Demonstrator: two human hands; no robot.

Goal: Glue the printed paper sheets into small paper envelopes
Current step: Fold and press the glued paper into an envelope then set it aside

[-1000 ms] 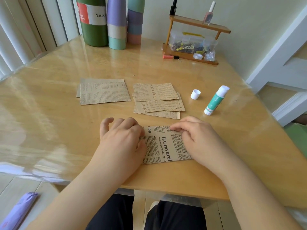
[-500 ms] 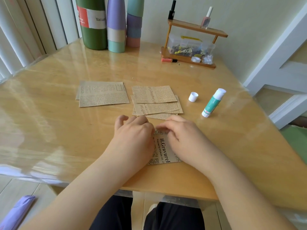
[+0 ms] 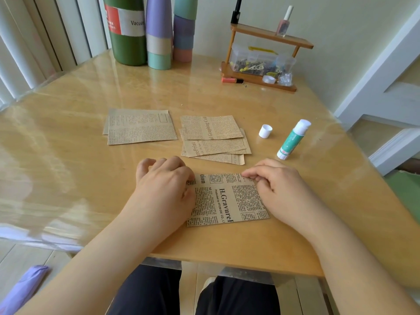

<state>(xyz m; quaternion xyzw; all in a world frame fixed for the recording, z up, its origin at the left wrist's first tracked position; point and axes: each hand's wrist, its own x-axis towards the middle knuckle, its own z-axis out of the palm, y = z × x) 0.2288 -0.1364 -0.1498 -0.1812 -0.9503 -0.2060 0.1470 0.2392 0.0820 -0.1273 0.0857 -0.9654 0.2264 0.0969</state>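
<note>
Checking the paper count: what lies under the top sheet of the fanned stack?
Under the top sheet lie more printed sheets, edges fanned out below it. At least two show; the full count is hidden.
</note>
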